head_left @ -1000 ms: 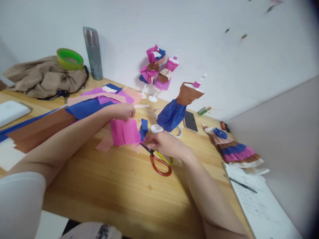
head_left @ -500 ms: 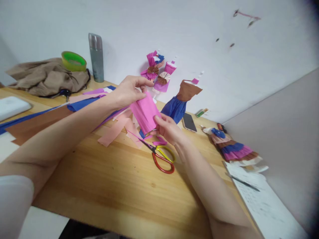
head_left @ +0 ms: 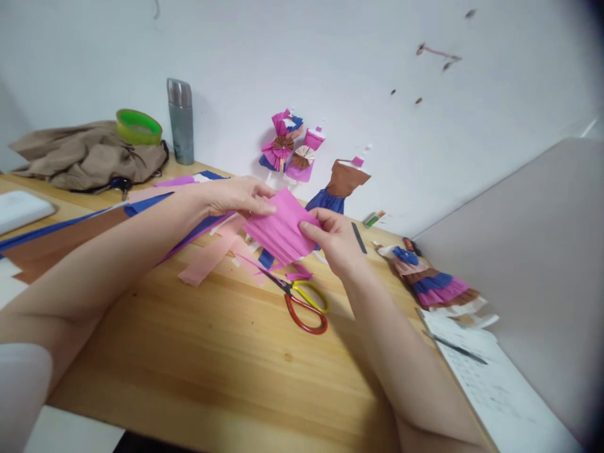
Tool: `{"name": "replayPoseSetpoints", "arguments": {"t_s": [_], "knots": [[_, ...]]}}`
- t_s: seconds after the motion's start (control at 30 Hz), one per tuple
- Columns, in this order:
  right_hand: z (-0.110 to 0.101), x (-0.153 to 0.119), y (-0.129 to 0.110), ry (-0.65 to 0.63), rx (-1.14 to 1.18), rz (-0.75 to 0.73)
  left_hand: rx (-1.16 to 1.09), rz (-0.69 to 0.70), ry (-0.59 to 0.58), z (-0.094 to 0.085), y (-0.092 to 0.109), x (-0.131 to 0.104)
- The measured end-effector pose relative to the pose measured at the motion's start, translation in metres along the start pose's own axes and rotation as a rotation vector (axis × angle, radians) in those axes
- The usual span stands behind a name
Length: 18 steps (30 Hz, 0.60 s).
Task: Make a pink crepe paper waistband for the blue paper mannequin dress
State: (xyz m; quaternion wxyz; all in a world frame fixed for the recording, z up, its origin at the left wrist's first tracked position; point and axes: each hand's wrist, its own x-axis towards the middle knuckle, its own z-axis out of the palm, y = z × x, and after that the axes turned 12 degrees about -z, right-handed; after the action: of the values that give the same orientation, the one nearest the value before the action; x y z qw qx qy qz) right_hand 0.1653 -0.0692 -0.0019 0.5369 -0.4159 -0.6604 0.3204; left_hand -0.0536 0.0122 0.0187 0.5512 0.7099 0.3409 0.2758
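A piece of pink crepe paper [head_left: 283, 226] is stretched between my two hands above the table. My left hand [head_left: 240, 196] pinches its left edge with thumb and fingers. On the other side my right hand [head_left: 330, 236] grips the right edge, thumb on top. Below the paper lie scissors [head_left: 302, 302] with one red and one yellow handle loop, blades pointing up and left. Peach paper strips [head_left: 210, 255] and a blue scrap [head_left: 267, 258] rest on the wood nearby. Behind my hands stands a small dress form [head_left: 346, 179] with a brown top and blue skirt.
Two more paper-dressed forms [head_left: 302, 157] stand by the wall. Left are brown paper sheets [head_left: 70, 236], a flask [head_left: 180, 123], a cloth bag [head_left: 85, 154] and a green tape roll [head_left: 139, 126]. A layered paper dress [head_left: 434, 280] and a notebook [head_left: 500, 384] with a pen lie right.
The pink paper has been turned and spread flatter between my hands. My left hand has come lower, and my right hand has shifted slightly right. The view has tilted up a little.
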Motion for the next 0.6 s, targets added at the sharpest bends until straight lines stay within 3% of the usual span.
{"name": "replayPoseSetpoints", "arguments": {"t_s": [0.07, 0.1, 0.33, 0.5, 0.6], "knots": [[-0.004, 0.0, -0.003, 0.012, -0.024, -0.01, -0.008, -0.058, -0.198, 0.001, 0.0, 0.0], [-0.006, 0.001, -0.004, 0.02, -0.018, -0.006, -0.025, -0.069, -0.24, 0.002, 0.0, 0.0], [-0.013, 0.005, -0.002, 0.165, 0.091, -0.02, -0.145, -0.128, -0.152, 0.009, 0.005, -0.002], [-0.012, 0.005, -0.005, 0.173, 0.211, -0.025, -0.386, -0.189, -0.019, 0.017, 0.012, -0.005], [-0.013, 0.006, -0.005, 0.181, 0.215, -0.033, -0.439, -0.163, -0.025, 0.02, 0.014, -0.007]]}}
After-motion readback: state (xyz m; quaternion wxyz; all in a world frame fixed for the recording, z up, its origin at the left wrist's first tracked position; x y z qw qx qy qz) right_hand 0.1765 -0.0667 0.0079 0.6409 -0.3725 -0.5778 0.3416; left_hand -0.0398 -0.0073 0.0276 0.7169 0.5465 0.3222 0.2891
